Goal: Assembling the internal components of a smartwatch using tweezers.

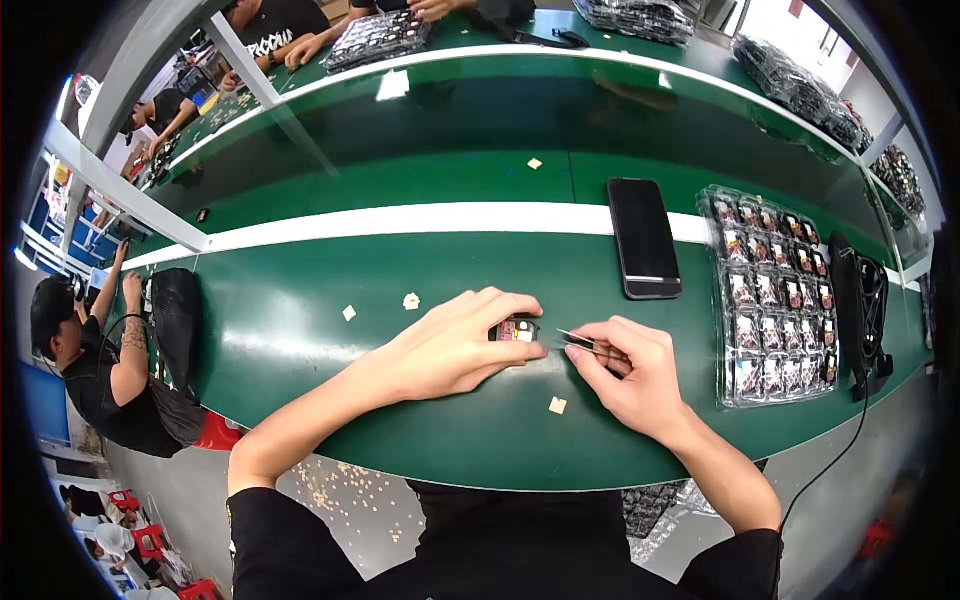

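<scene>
On the green table my left hand (462,345) is closed round a small black device (516,331) with a reddish inside, thumb and fingers gripping its edges. Just to the right, my right hand (632,372) pinches a pair of metal tweezers (590,343). Their tips point left toward the device, a small gap apart from it. A small pale yellow paper piece (557,405) lies on the table below the tweezers. Two more such scraps, one of them a pale scrap (411,301), rest left of my left hand.
A clear blister tray (722,300) filled with small devices stands at right, beside a black pouch with a cable (858,310). A black phone (644,240) leans across the white rail (450,217). Co-workers sit at far left and across the table. Stacked trays (800,90) lie at upper right.
</scene>
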`<move>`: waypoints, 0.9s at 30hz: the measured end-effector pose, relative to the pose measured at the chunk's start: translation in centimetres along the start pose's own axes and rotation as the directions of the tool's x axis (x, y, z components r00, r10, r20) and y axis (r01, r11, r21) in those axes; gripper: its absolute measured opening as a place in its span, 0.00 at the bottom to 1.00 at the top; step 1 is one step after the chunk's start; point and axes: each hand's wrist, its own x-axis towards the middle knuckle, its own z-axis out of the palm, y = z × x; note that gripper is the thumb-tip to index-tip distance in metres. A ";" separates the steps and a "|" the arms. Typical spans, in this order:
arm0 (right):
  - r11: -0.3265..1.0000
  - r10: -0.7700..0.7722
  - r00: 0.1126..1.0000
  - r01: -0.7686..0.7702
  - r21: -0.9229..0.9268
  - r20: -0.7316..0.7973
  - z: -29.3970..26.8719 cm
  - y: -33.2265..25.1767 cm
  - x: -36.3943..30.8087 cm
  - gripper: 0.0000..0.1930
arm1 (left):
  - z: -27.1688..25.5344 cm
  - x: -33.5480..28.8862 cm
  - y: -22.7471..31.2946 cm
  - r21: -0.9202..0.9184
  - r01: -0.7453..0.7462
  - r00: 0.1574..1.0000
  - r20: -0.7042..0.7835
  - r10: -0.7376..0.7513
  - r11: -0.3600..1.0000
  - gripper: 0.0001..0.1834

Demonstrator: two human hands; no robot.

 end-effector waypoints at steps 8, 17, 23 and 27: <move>0.999 0.044 0.998 -0.044 0.024 -0.037 0.0 0.1 -0.1 0.11 | -0.3 -1.7 -0.9 0.069 0.149 0.988 -0.057 -0.145 0.986 0.33; 0.995 0.098 0.995 -0.098 -0.013 -0.017 -0.4 0.4 0.0 0.10 | -1.1 -3.4 -2.8 -0.168 0.166 0.986 0.016 -0.166 0.972 0.35; 0.938 0.281 0.958 -0.288 0.195 0.064 0.1 -0.5 -0.2 0.14 | -0.3 -3.7 -2.2 -0.217 0.193 0.976 -0.061 -0.210 0.957 0.29; 0.934 0.255 0.955 -0.284 0.220 0.151 0.6 -2.2 0.4 0.10 | -0.6 -3.6 -1.2 -0.214 0.283 0.959 0.043 -0.280 0.935 0.30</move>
